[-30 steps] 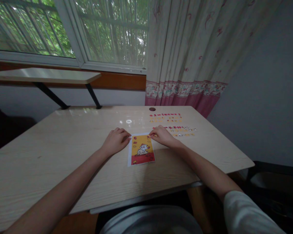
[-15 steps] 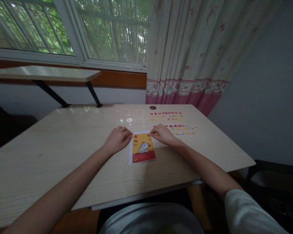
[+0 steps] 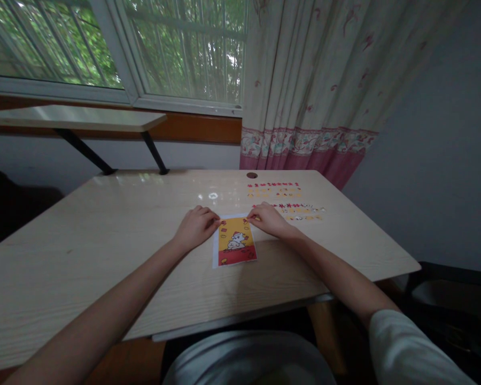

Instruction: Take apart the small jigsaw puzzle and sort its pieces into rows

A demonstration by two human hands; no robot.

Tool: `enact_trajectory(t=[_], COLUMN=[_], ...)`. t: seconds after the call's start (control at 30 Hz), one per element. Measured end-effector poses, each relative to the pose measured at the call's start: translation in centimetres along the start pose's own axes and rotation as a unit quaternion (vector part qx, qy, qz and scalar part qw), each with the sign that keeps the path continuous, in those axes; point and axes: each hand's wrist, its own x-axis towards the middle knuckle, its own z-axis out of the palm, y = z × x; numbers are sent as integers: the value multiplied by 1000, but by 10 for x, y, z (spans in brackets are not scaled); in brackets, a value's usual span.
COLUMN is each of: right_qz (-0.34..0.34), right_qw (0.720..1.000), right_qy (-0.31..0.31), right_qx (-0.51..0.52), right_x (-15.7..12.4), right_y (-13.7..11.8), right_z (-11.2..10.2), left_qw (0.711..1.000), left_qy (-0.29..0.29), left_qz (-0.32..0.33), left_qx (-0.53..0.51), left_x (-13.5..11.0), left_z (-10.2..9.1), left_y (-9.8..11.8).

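Observation:
A picture sheet (image 3: 237,251) with a yellow top, a red bottom and a white cartoon animal sits in front of me. A white border or backing sheet (image 3: 215,251) shows along its left and top sides. My left hand (image 3: 198,227) pinches the upper left corner, thumb and fingers together. At the upper right corner my right hand (image 3: 268,220) pinches the sheet in the same way. Beyond my right hand, small red pieces (image 3: 273,185) and yellow pieces (image 3: 258,191), shaped like jigsaw pieces, lie in rows; my right hand hides some of them.
The pale wooden desk (image 3: 124,235) has a round cable hole (image 3: 251,175) near its back edge. A raised shelf (image 3: 84,116) on black supports stands at the back left. Behind are a window and a long curtain (image 3: 300,107). A dark chair (image 3: 444,289) is at the right.

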Motion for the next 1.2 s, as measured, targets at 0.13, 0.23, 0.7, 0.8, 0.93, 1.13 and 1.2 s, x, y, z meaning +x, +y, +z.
enact_trajectory(t=[0.13, 0.23, 0.7, 0.8, 0.93, 1.13, 1.2], right_qz=[4, -2, -1, -1, -7, 8, 12], right_qw=[1000, 1000, 1000, 1000, 1000, 998, 998], right_qy=[-4, 2, 3, 1, 12, 56, 56], right_qx=[-4, -3, 11, 11, 14, 2, -10], right_x=[-1, -1, -1, -1, -3, -6, -8], right_y=[0, 2, 4, 3, 3, 14, 20], right_z=[-1, 1, 1, 1, -2, -11, -13], left_qw=[1000, 1000, 1000, 1000, 1000, 1000, 999], left_qy=[-2, -3, 7, 15, 18, 8, -2], left_qz=[12, 13, 19, 25, 20, 28, 40], left_qx=[-5, -5, -6, -9, -10, 3, -2], left_x=[0, 0, -1, -1, -1, -3, -4], left_z=[0, 1, 3, 3, -1, -9, -11], left_y=[-1, -1, -3, -3, -3, -11, -14])
